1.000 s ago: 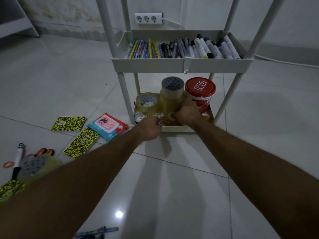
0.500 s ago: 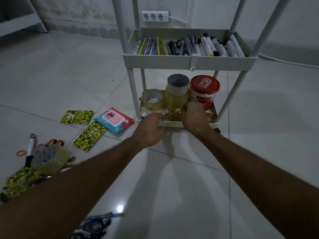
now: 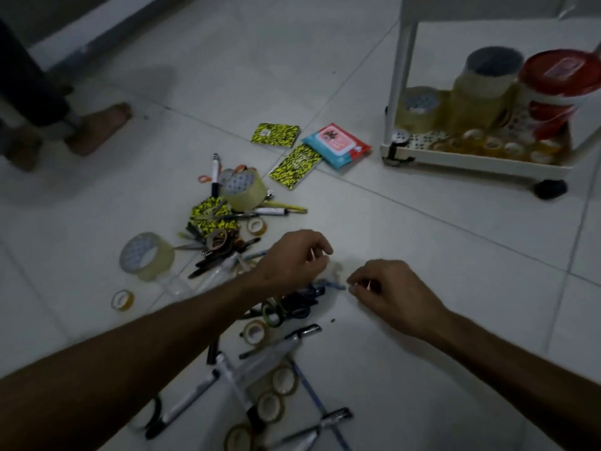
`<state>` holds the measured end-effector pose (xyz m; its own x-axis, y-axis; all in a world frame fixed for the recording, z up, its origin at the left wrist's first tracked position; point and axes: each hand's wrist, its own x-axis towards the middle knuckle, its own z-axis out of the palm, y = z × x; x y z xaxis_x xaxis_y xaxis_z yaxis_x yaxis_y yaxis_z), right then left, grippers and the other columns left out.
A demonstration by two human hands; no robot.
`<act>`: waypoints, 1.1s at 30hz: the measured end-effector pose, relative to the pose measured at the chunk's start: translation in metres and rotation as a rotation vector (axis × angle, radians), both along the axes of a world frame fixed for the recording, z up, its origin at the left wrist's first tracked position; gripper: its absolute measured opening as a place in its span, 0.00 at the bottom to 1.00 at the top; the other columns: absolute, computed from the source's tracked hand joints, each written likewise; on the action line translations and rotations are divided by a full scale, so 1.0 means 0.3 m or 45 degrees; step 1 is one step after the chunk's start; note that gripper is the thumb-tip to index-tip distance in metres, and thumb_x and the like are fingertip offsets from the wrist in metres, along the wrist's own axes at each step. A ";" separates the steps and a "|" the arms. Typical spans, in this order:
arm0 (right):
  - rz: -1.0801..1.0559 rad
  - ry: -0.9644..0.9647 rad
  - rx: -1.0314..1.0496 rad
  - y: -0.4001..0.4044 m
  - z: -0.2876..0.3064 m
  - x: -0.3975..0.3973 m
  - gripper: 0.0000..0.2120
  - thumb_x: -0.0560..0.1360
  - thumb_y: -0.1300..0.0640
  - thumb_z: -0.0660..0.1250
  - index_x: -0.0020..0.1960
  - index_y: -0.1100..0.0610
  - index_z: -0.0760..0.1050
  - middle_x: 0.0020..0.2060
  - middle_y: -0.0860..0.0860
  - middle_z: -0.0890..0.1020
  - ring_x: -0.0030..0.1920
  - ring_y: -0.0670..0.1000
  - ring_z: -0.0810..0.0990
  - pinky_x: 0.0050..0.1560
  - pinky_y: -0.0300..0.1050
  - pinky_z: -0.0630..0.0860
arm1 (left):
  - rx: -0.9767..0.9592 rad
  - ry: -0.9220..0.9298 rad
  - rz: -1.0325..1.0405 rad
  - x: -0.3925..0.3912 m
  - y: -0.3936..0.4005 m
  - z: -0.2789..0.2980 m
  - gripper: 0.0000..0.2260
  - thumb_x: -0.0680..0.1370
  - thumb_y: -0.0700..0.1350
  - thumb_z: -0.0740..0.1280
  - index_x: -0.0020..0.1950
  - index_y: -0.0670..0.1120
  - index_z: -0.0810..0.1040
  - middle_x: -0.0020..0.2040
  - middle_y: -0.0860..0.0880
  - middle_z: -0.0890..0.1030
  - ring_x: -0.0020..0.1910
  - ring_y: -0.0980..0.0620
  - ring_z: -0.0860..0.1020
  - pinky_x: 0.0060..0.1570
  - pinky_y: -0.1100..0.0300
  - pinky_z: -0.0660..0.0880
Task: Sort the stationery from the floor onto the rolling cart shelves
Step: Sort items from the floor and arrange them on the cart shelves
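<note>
on the tiled floor at the upper right, the white cart carries big tape rolls, a red-lidded tub and small tape rolls on its bottom shelf. left of it, a pile of stationery lies scattered: notebooks, markers, tape, scissors. a wipes pack lies near the cart. the left hand and right hand hover over the pile, fingers curled; i cannot tell whether either holds anything.

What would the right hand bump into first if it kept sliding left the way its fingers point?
Probably the small blue item lying just off the right hand fingertips, then the dark scissors beyond; depth is hard to judge.
</note>
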<state>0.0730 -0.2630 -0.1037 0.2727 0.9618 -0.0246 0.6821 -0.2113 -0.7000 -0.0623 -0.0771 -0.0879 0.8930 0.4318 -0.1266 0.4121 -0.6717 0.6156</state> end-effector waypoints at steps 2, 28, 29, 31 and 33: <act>0.092 0.036 -0.030 0.013 -0.045 -0.061 0.06 0.77 0.55 0.71 0.50 0.54 0.85 0.40 0.47 0.82 0.37 0.43 0.75 0.39 0.38 0.67 | 0.022 0.007 0.018 -0.089 0.000 -0.003 0.03 0.77 0.44 0.70 0.50 0.47 0.82 0.40 0.56 0.79 0.38 0.57 0.78 0.37 0.62 0.75; -0.485 1.162 0.286 0.065 -0.020 -0.115 0.05 0.80 0.64 0.67 0.56 0.62 0.78 0.44 0.57 0.85 0.45 0.56 0.85 0.51 0.51 0.83 | 0.368 0.281 -0.365 -0.287 0.041 -0.027 0.15 0.73 0.48 0.70 0.59 0.50 0.79 0.53 0.50 0.78 0.53 0.48 0.75 0.52 0.48 0.74; -0.489 1.154 0.307 0.077 -0.008 -0.115 0.06 0.81 0.64 0.65 0.56 0.63 0.77 0.42 0.57 0.84 0.43 0.55 0.85 0.49 0.50 0.83 | 0.365 0.282 -0.361 -0.287 0.044 -0.027 0.14 0.74 0.46 0.71 0.59 0.50 0.79 0.53 0.49 0.79 0.53 0.48 0.75 0.52 0.47 0.74; -0.480 1.105 0.289 0.099 0.001 -0.122 0.06 0.82 0.63 0.62 0.58 0.61 0.76 0.41 0.56 0.80 0.40 0.53 0.84 0.46 0.46 0.83 | 0.334 0.283 -0.341 -0.288 0.053 -0.031 0.14 0.74 0.44 0.72 0.59 0.49 0.79 0.53 0.49 0.79 0.53 0.47 0.75 0.53 0.48 0.74; -0.429 0.944 0.197 0.117 -0.018 -0.135 0.06 0.83 0.61 0.61 0.57 0.56 0.75 0.40 0.52 0.78 0.37 0.49 0.83 0.42 0.45 0.81 | 0.304 0.280 -0.320 -0.289 0.057 -0.036 0.14 0.75 0.44 0.73 0.59 0.49 0.79 0.53 0.49 0.78 0.53 0.48 0.75 0.53 0.51 0.72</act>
<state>0.0326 -0.2279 -0.1091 0.5119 0.8389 -0.1851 -0.0503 -0.1858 -0.9813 -0.1489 -0.0600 -0.0987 0.9373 0.2441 -0.2488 0.3214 -0.8817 0.3454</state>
